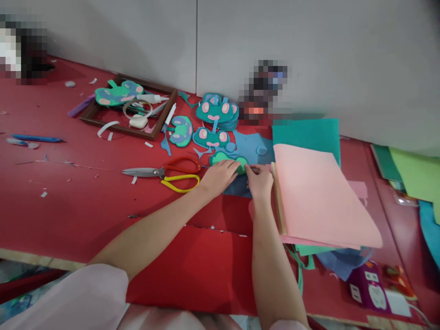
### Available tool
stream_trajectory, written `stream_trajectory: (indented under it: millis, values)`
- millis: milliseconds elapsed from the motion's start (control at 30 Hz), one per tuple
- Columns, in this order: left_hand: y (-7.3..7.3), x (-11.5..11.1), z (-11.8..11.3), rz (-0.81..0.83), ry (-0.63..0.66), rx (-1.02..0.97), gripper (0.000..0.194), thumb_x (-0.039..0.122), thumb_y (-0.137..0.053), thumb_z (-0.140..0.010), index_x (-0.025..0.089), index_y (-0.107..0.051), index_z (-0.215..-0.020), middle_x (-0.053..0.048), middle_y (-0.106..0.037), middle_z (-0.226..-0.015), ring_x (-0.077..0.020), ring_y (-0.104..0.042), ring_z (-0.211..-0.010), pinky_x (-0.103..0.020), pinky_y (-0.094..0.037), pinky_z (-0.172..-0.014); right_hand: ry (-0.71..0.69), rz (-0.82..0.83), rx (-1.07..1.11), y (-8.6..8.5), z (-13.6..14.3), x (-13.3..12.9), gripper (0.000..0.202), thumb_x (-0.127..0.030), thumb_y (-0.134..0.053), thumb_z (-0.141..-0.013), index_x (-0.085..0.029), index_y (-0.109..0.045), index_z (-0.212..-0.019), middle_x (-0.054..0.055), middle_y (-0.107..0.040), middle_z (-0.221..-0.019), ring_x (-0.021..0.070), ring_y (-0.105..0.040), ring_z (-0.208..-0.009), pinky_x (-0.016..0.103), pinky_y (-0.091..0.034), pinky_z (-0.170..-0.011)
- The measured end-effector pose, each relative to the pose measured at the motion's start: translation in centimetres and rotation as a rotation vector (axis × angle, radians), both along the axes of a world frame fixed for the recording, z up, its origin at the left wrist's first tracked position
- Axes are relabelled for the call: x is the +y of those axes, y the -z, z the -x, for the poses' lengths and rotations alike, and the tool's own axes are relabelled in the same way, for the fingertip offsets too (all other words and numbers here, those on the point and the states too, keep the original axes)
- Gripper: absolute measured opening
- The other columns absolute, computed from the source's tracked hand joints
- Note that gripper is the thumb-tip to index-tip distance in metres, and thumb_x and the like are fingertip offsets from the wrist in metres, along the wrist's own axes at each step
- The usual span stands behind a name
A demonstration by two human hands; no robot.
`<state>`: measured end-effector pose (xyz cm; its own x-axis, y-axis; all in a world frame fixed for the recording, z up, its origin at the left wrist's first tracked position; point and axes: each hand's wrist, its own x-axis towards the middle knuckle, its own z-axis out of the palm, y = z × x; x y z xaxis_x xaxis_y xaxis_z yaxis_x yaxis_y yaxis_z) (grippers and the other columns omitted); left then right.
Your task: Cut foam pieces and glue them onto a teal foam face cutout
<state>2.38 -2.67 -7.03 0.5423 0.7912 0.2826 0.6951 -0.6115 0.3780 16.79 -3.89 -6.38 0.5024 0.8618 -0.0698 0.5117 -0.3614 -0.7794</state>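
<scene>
Nearest the camera, a pale sleeve [75, 298] covered the upper left arm at the red counter [85, 197]. Well beyond the left hand [220, 176], to its left, sat a wooden frame [161, 87] with craft pieces; red-and-yellow-handled scissors [158, 173] lay just beside that hand. It rested palm down, fingers extended, over a green cutout [216, 158], with frog faces [211, 137] just beyond. The right hand [260, 181] bent its fingers at the cutout's right end; its grip cannot be told. Pink sheets [319, 197] lay just right of it.
</scene>
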Motion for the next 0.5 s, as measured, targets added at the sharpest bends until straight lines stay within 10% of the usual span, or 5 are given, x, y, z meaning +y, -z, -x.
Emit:
stream_trajectory:
  millis: [233,500]
  values:
    - [0.2,0.1,-0.1,0.000,0.029,0.003,0.029,0.020,-0.051,-0.088,0.013,-0.053,-0.116,-0.010,-0.060,-0.116,-0.0221,-0.056,-0.106,-0.034,-0.047,-0.092,-0.046,-0.034,-0.115,0.2,-0.1,0.0,0.043,-0.039,-0.061,-0.073,-0.012,-0.062,-0.107,0.005,-0.067,-0.067,0.0210,-0.061,-0.065,0.030,-0.043,-0.063]
    - [0.2,0.2,0.0,0.004,0.030,-0.007,0.027,0.019,-0.046,-0.090,0.013,-0.055,-0.114,-0.010,-0.061,-0.113,-0.0202,-0.056,-0.104,-0.034,-0.046,-0.091,-0.059,-0.066,0.135,1.4,-1.1,0.7,0.042,-0.052,-0.061,-0.069,-0.013,-0.068,-0.081,0.000,-0.058,-0.055,0.0147,-0.050,-0.052,0.027,-0.039,-0.054]
